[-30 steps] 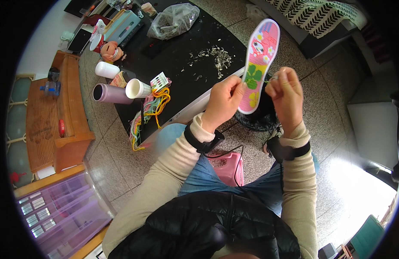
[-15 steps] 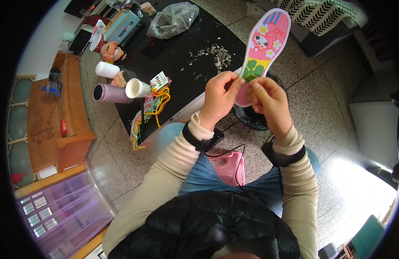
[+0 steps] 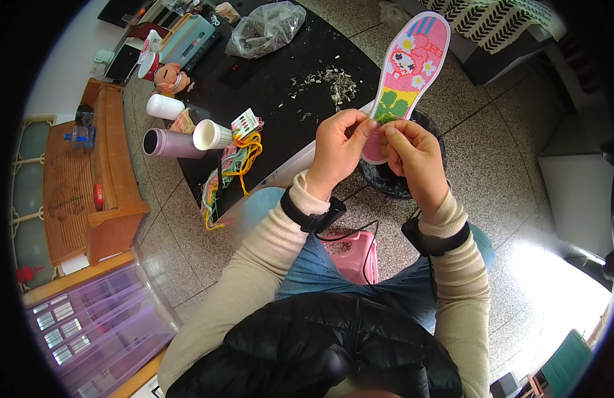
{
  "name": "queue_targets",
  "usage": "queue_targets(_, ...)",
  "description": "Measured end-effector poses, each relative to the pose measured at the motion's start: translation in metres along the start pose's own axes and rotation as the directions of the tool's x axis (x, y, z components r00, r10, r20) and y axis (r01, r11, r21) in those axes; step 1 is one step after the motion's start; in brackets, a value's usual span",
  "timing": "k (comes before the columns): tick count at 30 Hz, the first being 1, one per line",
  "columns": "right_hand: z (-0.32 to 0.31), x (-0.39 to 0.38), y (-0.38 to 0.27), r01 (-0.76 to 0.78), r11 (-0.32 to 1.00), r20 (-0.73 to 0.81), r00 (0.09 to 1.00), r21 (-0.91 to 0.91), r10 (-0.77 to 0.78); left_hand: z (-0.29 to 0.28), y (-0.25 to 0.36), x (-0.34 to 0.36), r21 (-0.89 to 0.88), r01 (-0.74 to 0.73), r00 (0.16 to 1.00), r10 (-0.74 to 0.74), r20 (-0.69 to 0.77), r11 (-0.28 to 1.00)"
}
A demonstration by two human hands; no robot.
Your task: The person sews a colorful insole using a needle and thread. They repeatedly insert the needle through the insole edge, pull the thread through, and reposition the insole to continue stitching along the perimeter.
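An embroidered shoe insole [image 3: 411, 63], pink with a cartoon figure, white flowers, a yellow band and green shapes, is held up over the floor. My left hand [image 3: 342, 147] grips its lower left edge, thumb on the face. Close beside it, my right hand [image 3: 415, 151] has thumb and forefinger pinched together at the insole's lower right, by the green part. Whatever lies in that pinch is too small to make out. To the left, a bundle of coloured embroidery threads [image 3: 235, 166] with a white card [image 3: 245, 123] hangs over the table edge.
The black table [image 3: 254, 86] carries a scatter of husks [image 3: 339, 86], a clear plastic bag [image 3: 267, 30], a paper cup [image 3: 213, 135] and a purple tumbler [image 3: 171, 144]. Below my hands stands a black-lined bin [image 3: 390, 184]. Between my legs is a pink plastic stool [image 3: 355, 259].
The insole and both hands have shifted very slightly. My right hand stays pinched near the insole's green part; the grip of my left hand is the same.
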State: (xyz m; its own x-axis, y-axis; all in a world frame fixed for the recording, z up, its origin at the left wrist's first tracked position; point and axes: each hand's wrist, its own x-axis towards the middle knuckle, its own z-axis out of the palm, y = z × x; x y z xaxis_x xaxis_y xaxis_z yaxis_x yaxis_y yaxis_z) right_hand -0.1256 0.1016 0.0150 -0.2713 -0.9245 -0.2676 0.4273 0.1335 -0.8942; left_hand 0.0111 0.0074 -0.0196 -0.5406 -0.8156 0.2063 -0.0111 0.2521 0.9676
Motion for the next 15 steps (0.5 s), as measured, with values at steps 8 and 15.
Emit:
queue_targets(8,-0.003,0.000,-0.001,-0.039,0.998,0.014,0.999,0.047,0.039,-0.001,0.001,0.001,0.123,-0.091,0.996,0.092,-0.009,0.988)
queue_targets(15,-0.016,0.006,0.000,-0.173,0.966,0.089,0.983,0.194,0.158,0.001,0.011,0.006,0.463,-0.420,0.888,0.459,0.031,0.781)
